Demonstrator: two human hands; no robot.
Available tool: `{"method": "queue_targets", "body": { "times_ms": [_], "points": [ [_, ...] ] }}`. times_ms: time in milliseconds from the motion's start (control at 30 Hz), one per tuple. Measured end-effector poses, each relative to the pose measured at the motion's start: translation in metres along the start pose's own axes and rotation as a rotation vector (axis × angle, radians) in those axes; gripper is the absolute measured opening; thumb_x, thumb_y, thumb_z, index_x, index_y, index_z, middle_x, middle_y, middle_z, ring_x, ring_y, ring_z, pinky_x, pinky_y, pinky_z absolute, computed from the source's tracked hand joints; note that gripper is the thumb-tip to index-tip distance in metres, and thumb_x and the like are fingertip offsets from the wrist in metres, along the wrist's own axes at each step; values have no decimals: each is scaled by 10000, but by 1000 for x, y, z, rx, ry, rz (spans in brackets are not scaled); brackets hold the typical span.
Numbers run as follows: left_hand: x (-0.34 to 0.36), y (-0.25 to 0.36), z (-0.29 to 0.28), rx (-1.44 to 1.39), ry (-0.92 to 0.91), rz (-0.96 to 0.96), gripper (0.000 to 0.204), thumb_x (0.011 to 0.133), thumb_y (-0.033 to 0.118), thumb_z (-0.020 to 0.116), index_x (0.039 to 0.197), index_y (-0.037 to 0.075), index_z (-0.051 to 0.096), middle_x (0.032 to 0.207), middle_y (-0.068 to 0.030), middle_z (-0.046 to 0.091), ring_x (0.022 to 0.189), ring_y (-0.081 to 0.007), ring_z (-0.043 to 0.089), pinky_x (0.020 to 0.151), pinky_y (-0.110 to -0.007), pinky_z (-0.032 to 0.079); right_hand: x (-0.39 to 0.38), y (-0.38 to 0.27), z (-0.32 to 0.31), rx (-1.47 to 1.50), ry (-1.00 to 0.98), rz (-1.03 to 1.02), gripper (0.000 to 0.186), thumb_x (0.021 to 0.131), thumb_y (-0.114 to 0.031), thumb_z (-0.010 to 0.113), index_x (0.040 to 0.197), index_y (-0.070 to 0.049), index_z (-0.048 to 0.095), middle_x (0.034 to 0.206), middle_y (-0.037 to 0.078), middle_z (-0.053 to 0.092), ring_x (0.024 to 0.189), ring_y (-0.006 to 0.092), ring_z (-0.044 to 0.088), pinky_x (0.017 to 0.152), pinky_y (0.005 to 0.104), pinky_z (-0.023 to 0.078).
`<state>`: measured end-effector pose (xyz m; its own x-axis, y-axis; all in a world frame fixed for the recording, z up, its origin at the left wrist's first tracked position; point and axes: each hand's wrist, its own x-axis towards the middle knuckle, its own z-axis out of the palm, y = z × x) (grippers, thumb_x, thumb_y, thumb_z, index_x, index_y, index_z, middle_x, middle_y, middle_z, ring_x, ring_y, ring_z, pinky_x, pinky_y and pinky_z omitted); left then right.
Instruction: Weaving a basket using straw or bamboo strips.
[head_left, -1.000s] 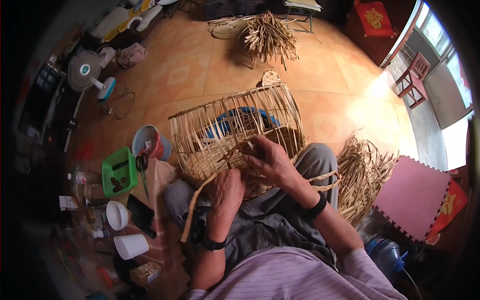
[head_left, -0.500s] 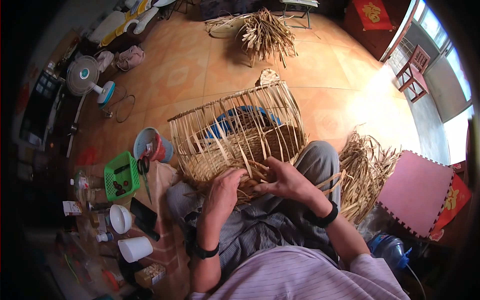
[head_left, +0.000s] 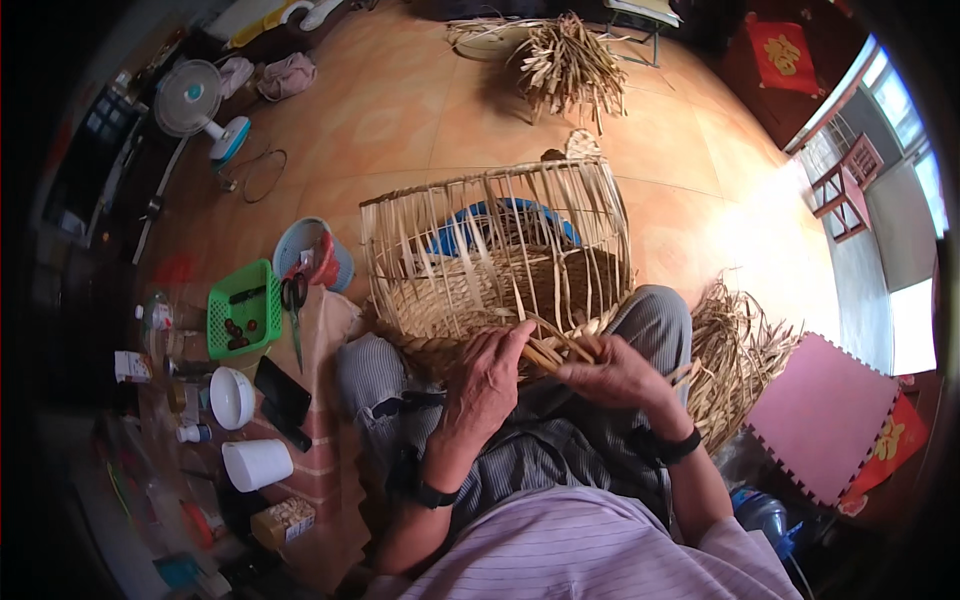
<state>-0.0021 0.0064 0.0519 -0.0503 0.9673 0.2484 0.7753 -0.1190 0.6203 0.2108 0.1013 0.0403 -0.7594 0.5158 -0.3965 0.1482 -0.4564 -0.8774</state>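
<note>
Apparently, right fingers [head_left: 578,373] clamp straw strands [head_left: 541,357]; left fingers [head_left: 510,346] are partly hidden, so I cannot tell their grip.

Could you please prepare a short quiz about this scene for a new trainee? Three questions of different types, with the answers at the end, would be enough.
1. True or false: the scissors lie to the right of the green tray.

2. Choose one. The right grip holds:
A) a bowl
B) strands
C) a phone

3. Fill in the colour: the curved thing seen through the ribs of the basket is ____.

Key: 1. True. 2. B. 3. Blue.
</note>
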Motion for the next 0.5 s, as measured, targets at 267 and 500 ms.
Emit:
{"method": "queue_targets", "body": {
  "times_ms": [267, 500],
  "points": [
    [6, -12, -7, -155, -80, -2, 428, 927, -101, 510, 1320, 30, 618, 1127, -200, 727, 1069, -394, 701, 924, -462, 577, -14, 12, -37, 598, 409, -362, 287, 1145, -316, 489, 1078, -74, 629, 883, 60, 715, 537, 118, 557, 531, 242, 468],
    [20, -28, -20, -211, -209, -42, 375, 980, -67, 485, 1288, 64, 653, 1102, -206, 744, 1028, -391, 732, 881, -449, 582, -64, 1, -87, 728, 793, -487, 277, 1119, -308, 556, 1212, -70, 663, 972, 33, 732, 564, 96, 574, 529, 228, 477]
  ]
}}
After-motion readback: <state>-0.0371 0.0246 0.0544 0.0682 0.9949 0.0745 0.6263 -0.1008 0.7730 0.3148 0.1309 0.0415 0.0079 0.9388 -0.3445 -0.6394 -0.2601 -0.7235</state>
